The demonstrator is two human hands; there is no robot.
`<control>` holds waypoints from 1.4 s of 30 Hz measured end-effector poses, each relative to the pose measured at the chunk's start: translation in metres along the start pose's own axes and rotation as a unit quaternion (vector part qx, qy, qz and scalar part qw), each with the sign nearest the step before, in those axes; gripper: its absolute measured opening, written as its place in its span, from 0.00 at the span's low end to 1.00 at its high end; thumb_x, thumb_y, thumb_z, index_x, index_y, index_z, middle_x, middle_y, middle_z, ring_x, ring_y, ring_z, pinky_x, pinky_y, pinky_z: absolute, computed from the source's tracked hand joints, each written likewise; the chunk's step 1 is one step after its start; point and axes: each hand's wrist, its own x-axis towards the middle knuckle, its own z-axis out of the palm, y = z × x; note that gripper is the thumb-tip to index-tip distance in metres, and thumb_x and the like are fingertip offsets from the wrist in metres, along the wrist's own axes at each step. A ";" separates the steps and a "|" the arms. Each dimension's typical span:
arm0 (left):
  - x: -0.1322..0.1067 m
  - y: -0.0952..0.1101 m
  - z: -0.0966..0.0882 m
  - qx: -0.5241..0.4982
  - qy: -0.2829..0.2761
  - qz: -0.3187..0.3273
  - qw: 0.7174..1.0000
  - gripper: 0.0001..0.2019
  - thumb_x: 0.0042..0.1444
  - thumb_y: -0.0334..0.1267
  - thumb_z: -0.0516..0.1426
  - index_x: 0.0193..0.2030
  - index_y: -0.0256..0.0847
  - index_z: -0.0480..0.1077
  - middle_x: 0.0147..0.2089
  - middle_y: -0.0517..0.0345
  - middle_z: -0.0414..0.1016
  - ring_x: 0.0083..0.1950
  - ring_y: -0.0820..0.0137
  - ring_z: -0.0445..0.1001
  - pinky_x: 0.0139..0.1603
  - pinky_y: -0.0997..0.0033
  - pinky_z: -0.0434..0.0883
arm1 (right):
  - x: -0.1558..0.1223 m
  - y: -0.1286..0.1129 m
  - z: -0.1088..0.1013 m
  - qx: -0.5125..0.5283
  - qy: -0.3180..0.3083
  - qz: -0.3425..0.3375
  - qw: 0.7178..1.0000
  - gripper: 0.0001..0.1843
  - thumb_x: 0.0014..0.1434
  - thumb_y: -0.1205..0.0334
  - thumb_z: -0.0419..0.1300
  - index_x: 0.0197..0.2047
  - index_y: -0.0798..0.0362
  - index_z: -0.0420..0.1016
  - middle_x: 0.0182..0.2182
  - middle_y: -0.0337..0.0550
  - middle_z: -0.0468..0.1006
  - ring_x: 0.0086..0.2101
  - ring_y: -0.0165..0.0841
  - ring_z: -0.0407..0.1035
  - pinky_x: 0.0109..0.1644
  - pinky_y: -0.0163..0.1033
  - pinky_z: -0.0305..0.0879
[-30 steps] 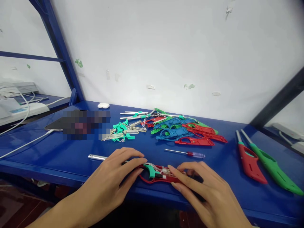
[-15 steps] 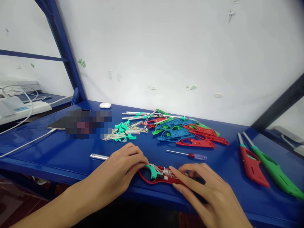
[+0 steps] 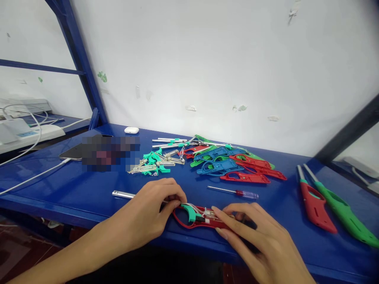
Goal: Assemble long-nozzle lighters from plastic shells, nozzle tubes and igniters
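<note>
Bench (image 3: 74,189), blue, as I saw it.

1. Shell (image 3: 189,227): 1 red lighter half, open side up, flat at the near edge between my hands. Teal trigger (image 3: 188,212) and white wires sat inside it.
2. Left hand (image 3: 151,209): at 9 o'clock of the shell, fingers curled, thumb and fingertips pinched on the shell's front end.
3. Right hand (image 3: 257,236): at 3 o'clock, fingers stretched along the shell's rear and touching it. I cannot tell whether the thumb gripped.
4. Tube (image 3: 122,194): metal, flat, running out from under my left hand toward 9 o'clock.
5. Screwdriver (image 3: 233,192): red handle, at 1 o'clock, near the shell but apart from it.
6. Pile (image 3: 231,165): red, blue and green shells, at 12 o'clock.
7. Parts (image 3: 152,161): teal and metal, at 11 o'clock.
8. Lighters (image 3: 314,205): 2 closed, 1 red and 1 green, side by side, at 3 o'clock, well apart.
9. Phone (image 3: 71,154): at 10 o'clock, cable attached.
</note>
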 end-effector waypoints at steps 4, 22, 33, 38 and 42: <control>0.003 0.001 -0.003 -0.010 -0.009 -0.032 0.999 0.12 0.63 0.25 0.55 0.39 0.45 0.77 0.40 0.62 0.80 0.39 0.69 0.78 0.37 0.73 0.73 | 0.000 0.000 0.000 0.000 0.002 -0.004 1.000 0.19 0.72 0.55 0.59 0.64 0.37 0.76 0.48 0.44 0.81 0.41 0.39 0.78 0.47 0.48 0.78; -0.009 0.003 0.003 0.034 -0.020 0.058 0.998 0.15 0.66 0.22 0.49 0.42 0.41 0.75 0.45 0.57 0.71 0.40 0.70 0.71 0.41 0.69 0.67 | 0.001 0.000 0.000 0.009 0.027 -0.021 0.999 0.18 0.74 0.54 0.57 0.64 0.39 0.77 0.46 0.43 0.81 0.41 0.38 0.78 0.44 0.44 0.78; -0.008 -0.002 0.015 0.094 0.004 0.103 0.990 0.11 0.73 0.32 0.52 0.41 0.42 0.74 0.43 0.57 0.72 0.41 0.66 0.70 0.44 0.64 0.67 | 0.001 0.000 0.001 0.015 0.018 -0.021 0.999 0.18 0.74 0.54 0.58 0.64 0.39 0.75 0.47 0.43 0.81 0.41 0.38 0.77 0.44 0.44 0.77; -0.008 -0.004 0.018 0.085 0.003 0.066 0.994 0.07 0.72 0.29 0.53 0.47 0.42 0.71 0.46 0.57 0.73 0.44 0.64 0.72 0.46 0.64 0.69 | -0.002 0.001 0.003 0.011 0.007 -0.013 1.000 0.20 0.73 0.55 0.60 0.66 0.37 0.74 0.49 0.43 0.81 0.42 0.40 0.77 0.46 0.47 0.77; -0.011 -0.002 0.020 0.112 -0.021 0.082 0.990 0.15 0.69 0.21 0.48 0.48 0.44 0.70 0.47 0.57 0.72 0.44 0.63 0.71 0.47 0.62 0.70 | -0.002 0.001 0.003 0.018 0.002 -0.015 1.000 0.20 0.73 0.56 0.60 0.66 0.38 0.73 0.48 0.42 0.81 0.42 0.39 0.76 0.46 0.47 0.76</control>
